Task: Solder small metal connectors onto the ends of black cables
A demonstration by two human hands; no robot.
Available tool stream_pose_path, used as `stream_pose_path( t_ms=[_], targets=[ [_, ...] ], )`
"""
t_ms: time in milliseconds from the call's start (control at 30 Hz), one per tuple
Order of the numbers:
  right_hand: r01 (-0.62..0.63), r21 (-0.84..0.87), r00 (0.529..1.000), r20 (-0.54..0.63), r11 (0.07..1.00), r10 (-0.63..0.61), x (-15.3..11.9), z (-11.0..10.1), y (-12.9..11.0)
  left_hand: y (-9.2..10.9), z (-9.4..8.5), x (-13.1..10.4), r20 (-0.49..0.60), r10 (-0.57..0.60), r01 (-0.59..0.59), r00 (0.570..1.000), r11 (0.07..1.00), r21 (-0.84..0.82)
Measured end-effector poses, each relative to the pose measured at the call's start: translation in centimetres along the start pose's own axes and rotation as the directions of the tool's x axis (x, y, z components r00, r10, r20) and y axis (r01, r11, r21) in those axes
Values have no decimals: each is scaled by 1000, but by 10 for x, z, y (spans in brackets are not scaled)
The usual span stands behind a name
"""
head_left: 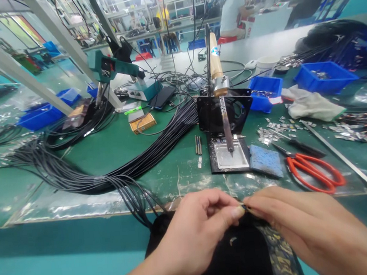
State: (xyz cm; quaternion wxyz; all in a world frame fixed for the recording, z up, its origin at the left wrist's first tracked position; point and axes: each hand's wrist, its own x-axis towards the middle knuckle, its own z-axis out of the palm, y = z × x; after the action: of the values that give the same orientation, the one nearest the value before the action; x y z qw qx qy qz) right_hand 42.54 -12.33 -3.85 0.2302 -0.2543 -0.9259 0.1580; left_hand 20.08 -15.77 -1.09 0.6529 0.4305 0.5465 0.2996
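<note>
Low in the view, just off the bench's front edge, my left hand (204,230) and my right hand (293,217) meet at the fingertips. Thumb and index finger of the left are pinched together. The right hand's fingers are pressed together against the same spot. Something small and dark shows between the fingertips, too hidden to name. Beyond them, a soldering iron (218,78) points down over a metal tray (232,155) in a black stand. A blue sponge (265,160) lies beside the tray. Black cables (110,184) hang over the edge left of my hands.
Red-handled scissors (315,171), a metal strip (339,154) and small metal pieces (269,134) lie at the right. Blue bins (323,84) and a whitish cloth (309,105) are behind them. A teal tool (113,66) stands at the back left. People sit farther off.
</note>
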Motion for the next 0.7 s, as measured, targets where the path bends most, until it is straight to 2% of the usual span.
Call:
stream_pose_path(
  t_ms=[233,567,633,700],
  targets=[
    [32,-55,999,-4,998,-33,3,-2,-1,-2,0,1,8,-7,7,1000,1000,3],
    [30,-34,998,-51,999,-31,9,-1,-3,-3,1,3,-10,5,-5,1000,1000,-4],
    [18,-12,998,-60,1000,-19,10,-1,-4,-4,2,3,-18,7,-7,1000,1000,-11],
    [-45,20,991,-128,999,48,11,0,-4,-4,1,2,-32,9,-10,999,1000,-22]
  ],
)
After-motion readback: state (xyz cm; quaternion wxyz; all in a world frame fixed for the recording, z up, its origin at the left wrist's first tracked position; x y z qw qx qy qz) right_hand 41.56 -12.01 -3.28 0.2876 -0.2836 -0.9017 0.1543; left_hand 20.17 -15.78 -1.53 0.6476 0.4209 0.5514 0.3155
